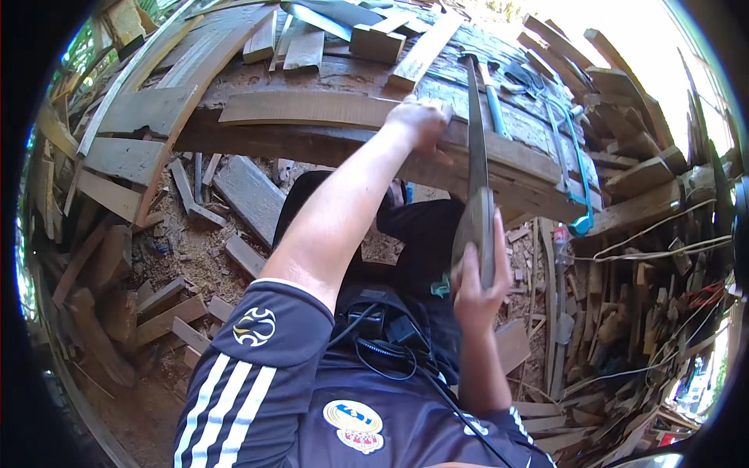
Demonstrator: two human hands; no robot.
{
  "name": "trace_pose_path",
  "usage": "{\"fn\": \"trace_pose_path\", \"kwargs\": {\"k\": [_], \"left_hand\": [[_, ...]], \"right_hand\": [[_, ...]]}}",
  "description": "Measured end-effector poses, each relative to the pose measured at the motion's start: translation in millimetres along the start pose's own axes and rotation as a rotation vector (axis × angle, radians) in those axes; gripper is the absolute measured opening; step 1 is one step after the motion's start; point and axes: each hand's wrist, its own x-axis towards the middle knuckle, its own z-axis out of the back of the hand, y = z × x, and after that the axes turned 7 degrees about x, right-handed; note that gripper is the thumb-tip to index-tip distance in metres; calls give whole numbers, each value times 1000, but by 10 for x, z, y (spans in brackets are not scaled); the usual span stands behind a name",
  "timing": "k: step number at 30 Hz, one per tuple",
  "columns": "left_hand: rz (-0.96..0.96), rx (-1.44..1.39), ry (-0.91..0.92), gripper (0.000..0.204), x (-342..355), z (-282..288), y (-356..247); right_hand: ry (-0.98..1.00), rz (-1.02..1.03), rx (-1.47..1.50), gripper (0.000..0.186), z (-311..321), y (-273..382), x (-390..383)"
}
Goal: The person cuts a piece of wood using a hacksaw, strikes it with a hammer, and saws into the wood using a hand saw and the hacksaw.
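My right hand (482, 292) is wrapped round the wooden handle (477, 226) of a handsaw, with one finger stretched along its side. The dark saw blade (477, 129) points away from me, seen nearly edge-on, and crosses the near side of the bench. To its left, my left hand (421, 125) presses on a flat wooden board (312, 108) and grips it, the thumb hanging over the near edge. The board lies lengthwise along the front of a worn workbench (335, 76). Whether the saw teeth touch the board cannot be made out.
A teal-handled hammer (493, 101) and a teal-framed hacksaw (580, 168) lie on the bench right of the saw. Wood blocks (376, 44) and a pale plank (427, 48) sit at the back. Offcuts (250, 191) and sawdust cover the floor; stacked timber (640, 187) fills the right side.
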Motion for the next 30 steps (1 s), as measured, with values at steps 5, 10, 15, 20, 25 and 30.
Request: {"fn": "trace_pose_path", "kwargs": {"k": [5, 10, 15, 20, 25, 30], "left_hand": [[7, -68, -28, 87, 26, -105, 34], [18, -25, -23, 88, 4, -96, 34], [74, -3, -24, 85, -52, -13, 39], [45, 1, -44, 91, -44, -72, -17], [15, -25, -61, 86, -34, -91, 4], [40, 29, 0, 90, -2, -38, -11]], "right_hand": [[32, -103, 195, 54, -200, -116, 808], [77, 5, -101, 62, 105, -110, -248], [-3, -290, 156, 54, -100, 26, 501], [-12, -85, 107, 53, -230, -158, 650], [34, -63, 1, 60, 65, -41, -289], [24, -17, 22, 51, -107, -151, 838]]}}
